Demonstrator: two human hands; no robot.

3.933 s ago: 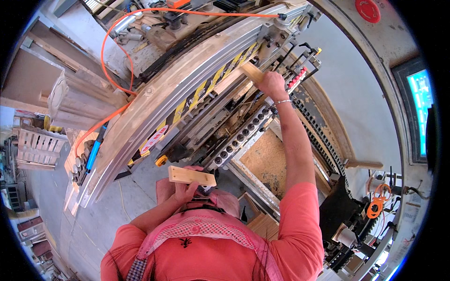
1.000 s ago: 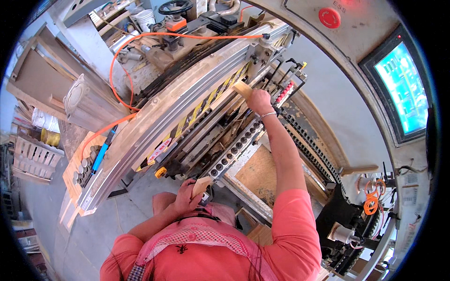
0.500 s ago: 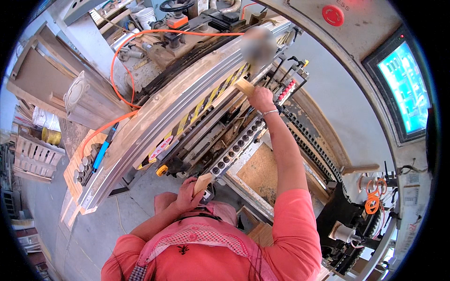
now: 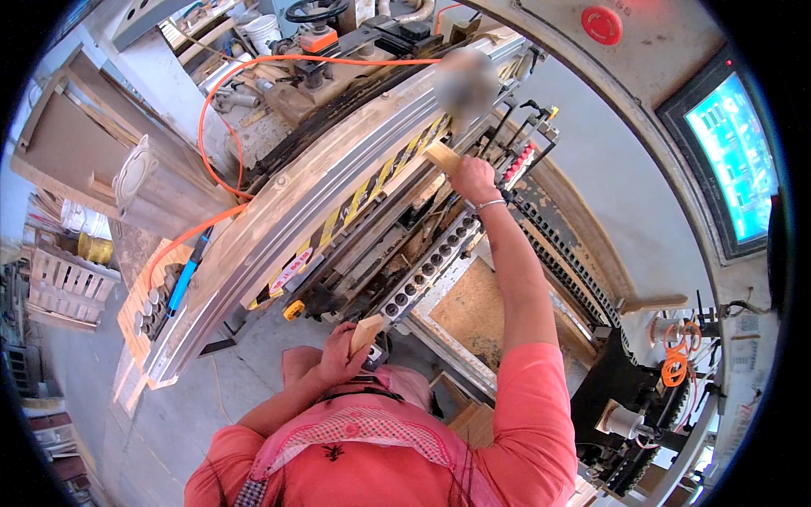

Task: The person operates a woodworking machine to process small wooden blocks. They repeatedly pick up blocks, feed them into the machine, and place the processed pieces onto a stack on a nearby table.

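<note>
"Two bare hands, two pieces of wood. What is the left one doing?"

"The left hand [image 4: 340, 355] curls its fingers round a pale, blocky piece of wood [image 4: 366, 333], low in front of the pink apron with checked trim [image 4: 353, 422]. The upper end juts clear of the grip."

"And the other?"

"The right hand [image 4: 474, 179], on an outstretched arm, grips the near end of a flat, yellowish wooden piece [image 4: 442, 157]. The free end points up and left, near the yellow-and-black striped band [image 4: 382, 180]."

"Touching it?"

"I can't tell from this angle."

"What runs between the hands?"

"A slanting pale bar with a row of round black sockets [image 4: 431, 265]. Just right of it lies a flat brown chipboard panel [image 4: 465, 308], partly behind the right forearm."

"Anything farther out?"

"A bright orange hose [image 4: 304, 59] loops across the far side, and a slim blue-and-black cylinder [image 4: 179, 289] is at the left. Upper right, a round red button [image 4: 601, 26] sits beyond a lit bluish screen [image 4: 733, 160]."
</note>
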